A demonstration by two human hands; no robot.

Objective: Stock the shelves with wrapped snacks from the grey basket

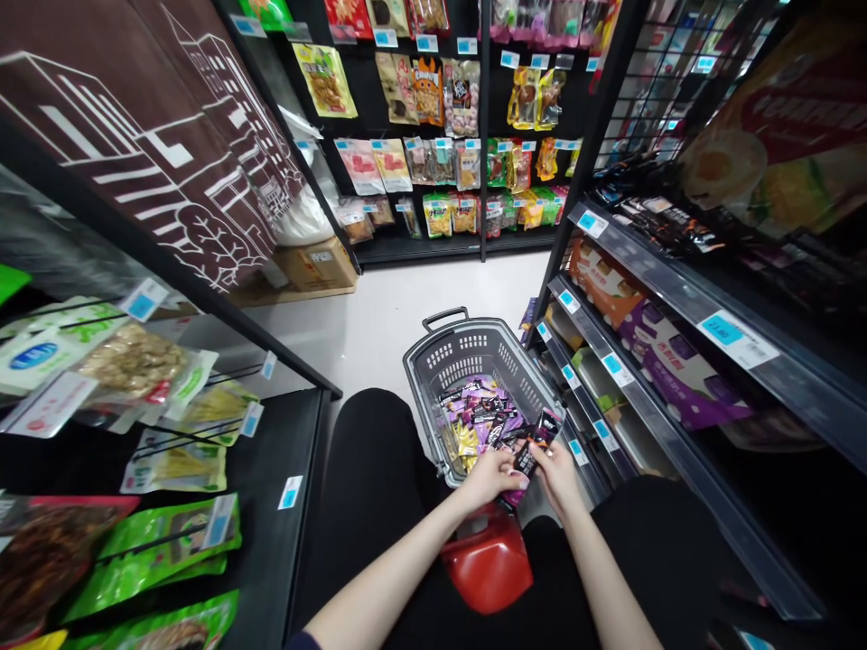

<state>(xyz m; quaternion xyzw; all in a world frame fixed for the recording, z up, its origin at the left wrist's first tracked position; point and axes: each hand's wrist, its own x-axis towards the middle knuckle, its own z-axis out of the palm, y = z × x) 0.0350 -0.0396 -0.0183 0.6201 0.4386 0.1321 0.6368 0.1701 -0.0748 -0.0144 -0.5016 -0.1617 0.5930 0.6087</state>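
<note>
Over the near end of a grey shopping basket [424, 397], my left hand [489, 477] and my right hand [556, 474] meet on black-and-purple snack packets [526, 459]. My left fingers pinch the lower left part of them; my right fingers grip the right side. How many packets are between my hands is hard to make out. Inside the basket lies a heap of small snack packets [484, 406], mostly purple and black, with some yellow ones at the left. A red plastic object [489, 564] is between my knees, just below the basket.
At my right, a shelf rack [684, 311] carries black packets [667, 217] and a purple carton [677, 370]. On my left are hanging snack bags [155, 551]. A wall display [420, 248] and a cardboard box [315, 269] stand ahead, beyond the pale floor [379, 316].
</note>
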